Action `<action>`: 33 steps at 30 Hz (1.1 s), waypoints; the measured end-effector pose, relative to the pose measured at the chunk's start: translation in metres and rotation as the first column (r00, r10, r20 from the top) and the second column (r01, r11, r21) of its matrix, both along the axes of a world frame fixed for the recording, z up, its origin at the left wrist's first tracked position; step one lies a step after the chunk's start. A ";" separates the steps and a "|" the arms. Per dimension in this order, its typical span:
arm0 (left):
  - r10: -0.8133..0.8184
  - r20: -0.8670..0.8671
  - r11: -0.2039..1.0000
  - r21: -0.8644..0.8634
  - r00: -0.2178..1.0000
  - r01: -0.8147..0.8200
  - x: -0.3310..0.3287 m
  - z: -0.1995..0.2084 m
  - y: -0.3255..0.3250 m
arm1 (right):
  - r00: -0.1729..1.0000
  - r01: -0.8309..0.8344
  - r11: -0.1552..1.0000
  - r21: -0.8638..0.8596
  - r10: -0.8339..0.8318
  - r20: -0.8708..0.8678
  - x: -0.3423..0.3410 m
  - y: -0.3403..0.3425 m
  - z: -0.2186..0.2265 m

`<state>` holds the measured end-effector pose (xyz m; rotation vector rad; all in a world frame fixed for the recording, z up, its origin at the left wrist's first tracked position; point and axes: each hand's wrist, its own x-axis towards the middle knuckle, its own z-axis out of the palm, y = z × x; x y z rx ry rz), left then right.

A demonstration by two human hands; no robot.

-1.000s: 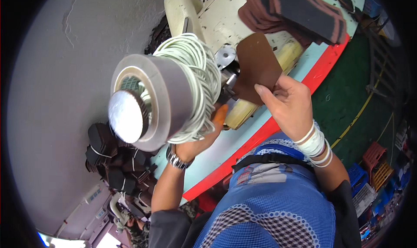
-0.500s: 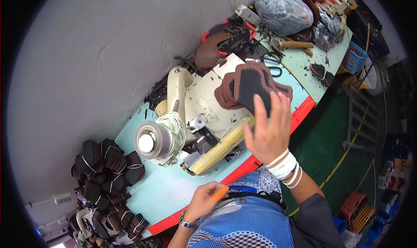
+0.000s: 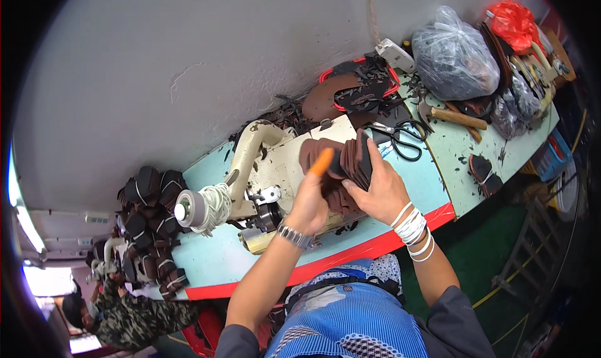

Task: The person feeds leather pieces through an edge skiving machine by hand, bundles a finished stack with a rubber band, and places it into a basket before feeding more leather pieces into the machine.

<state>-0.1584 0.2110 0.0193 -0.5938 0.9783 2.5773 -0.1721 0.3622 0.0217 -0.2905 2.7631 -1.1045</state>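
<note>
Stack of brown pieces point(image 3: 358, 159) is now gripped between left hand point(image 3: 310, 202) and right hand point(image 3: 384, 192) over the machine point(image 3: 249, 150), left having joined right, so handling looks two-handed.

A machine point(image 3: 253, 151), hammer point(image 3: 460, 118), scissors point(image 3: 396, 132) and dark scraps point(image 3: 368, 96) mark a workshop.
</note>
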 end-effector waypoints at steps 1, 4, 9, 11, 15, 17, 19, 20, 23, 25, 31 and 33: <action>-0.012 0.009 0.996 -0.090 1.000 0.013 -0.007 -0.002 0.007 | 0.999 -0.038 0.992 -0.123 0.039 0.008 -0.004 0.005 -0.004; 0.056 -0.007 0.883 -0.466 0.998 -0.053 -0.021 -0.010 0.017 | 0.996 -0.074 0.948 -0.308 0.084 0.020 -0.013 0.019 -0.018; 0.126 -0.116 0.896 -0.414 0.985 -0.163 -0.001 -0.008 0.013 | 0.988 0.092 0.696 -0.712 0.027 0.154 -0.032 0.061 -0.013; 0.229 -0.137 0.909 -0.324 0.964 -0.262 0.025 0.003 0.012 | 0.957 0.239 0.519 -0.821 0.016 0.289 -0.031 0.076 0.003; 0.115 -0.225 0.982 -0.124 0.968 -0.146 0.078 0.020 0.030 | 0.914 0.053 0.706 -0.707 0.251 0.320 0.006 0.073 0.033; 0.072 -0.277 0.935 -0.316 0.958 -0.161 0.100 0.025 0.037 | 0.951 -0.158 0.903 -0.401 0.248 0.185 0.032 0.061 0.037; 0.081 -0.110 0.972 -0.210 0.991 -0.102 0.120 0.030 0.038 | 0.956 -0.276 0.937 -0.214 0.290 0.039 0.049 0.051 0.034; 0.085 -0.123 0.979 -0.173 0.989 -0.106 0.130 0.032 0.038 | 0.942 -0.271 0.876 -0.398 0.327 0.078 0.054 0.047 0.032; 0.359 -0.151 0.907 -0.177 0.921 -0.382 0.161 0.032 0.034 | 0.820 -0.194 0.594 -0.781 0.534 0.203 0.079 0.028 0.025; 0.385 -0.210 0.869 -0.244 0.899 -0.430 0.182 0.031 0.028 | 0.642 -0.394 0.444 -0.805 0.759 0.104 0.091 0.013 0.025; -0.085 -0.428 0.380 -0.849 0.900 -0.368 0.250 0.040 -0.016 | 0.347 -0.079 0.454 -0.887 0.847 0.403 0.121 -0.039 0.034; 0.354 -0.521 0.651 -0.459 0.776 -0.605 0.270 0.047 -0.044 | 0.193 0.006 0.365 -0.931 0.913 0.360 0.131 -0.060 0.031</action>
